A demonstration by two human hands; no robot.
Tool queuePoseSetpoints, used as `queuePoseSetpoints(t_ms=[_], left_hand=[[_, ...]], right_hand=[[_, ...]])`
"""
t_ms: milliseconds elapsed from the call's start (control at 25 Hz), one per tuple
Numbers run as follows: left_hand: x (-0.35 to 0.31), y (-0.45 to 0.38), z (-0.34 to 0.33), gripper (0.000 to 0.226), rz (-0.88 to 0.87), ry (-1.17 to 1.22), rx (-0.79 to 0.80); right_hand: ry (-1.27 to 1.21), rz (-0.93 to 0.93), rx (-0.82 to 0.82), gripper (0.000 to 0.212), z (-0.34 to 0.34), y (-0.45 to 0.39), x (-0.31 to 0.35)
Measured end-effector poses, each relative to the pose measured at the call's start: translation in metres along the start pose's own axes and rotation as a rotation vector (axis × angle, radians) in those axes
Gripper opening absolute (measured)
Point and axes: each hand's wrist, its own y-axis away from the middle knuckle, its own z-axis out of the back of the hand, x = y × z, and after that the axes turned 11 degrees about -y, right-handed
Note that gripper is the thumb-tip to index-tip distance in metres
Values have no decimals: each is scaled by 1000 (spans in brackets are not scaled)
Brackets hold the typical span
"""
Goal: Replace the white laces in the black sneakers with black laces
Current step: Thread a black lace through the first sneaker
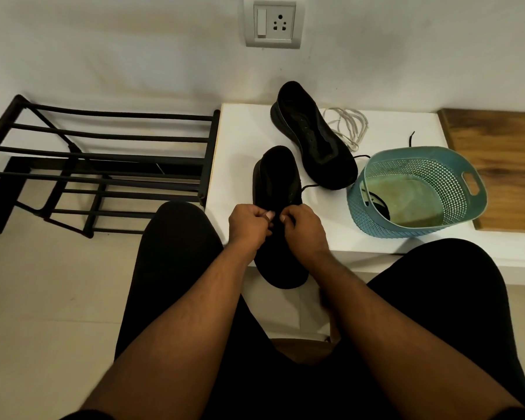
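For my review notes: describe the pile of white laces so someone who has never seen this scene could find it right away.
Start at the white table against the wall, under the wall socket. At its back edge lies the far sneaker, untouched by either hand; the white laces lie in a loose tangle just right of it, behind the teal basket. They are the only pale cord there; every other lace is black.

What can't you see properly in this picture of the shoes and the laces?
All in the head view:
- Near sneaker: its eyelets and lacing, hidden by the left hand and right hand, and black on black.
- What the fingers pinch: too dark and small to tell.
- Far sneaker: whether it is laced; too dark.
- Dark thing in the teal basket: half hidden by the wall.
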Motion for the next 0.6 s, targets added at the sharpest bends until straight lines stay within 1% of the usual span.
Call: queuePoseSetpoints(t_ms=[80, 240, 280, 440, 520, 600], left_hand=[[-1, 0, 0, 15, 22, 7, 6], [1, 1, 0, 16, 35, 33, -6], [1, 1, 0, 17, 29, 30, -10], [3, 1, -2, 20, 5, 21, 3], [3, 1, 0, 21, 1, -1, 3], [3, 0, 0, 23, -3, -20, 0]], right_hand=[[63, 7, 3, 18, -1, -1, 3], [218, 94, 105, 18, 6, -2, -2], [206, 91, 97, 18, 6, -1, -3], [-28, -20, -23, 19, -1, 3, 1], [-26, -19, -21, 19, -2, 3, 1], [-22, 2, 16, 19, -1, 3, 2]])
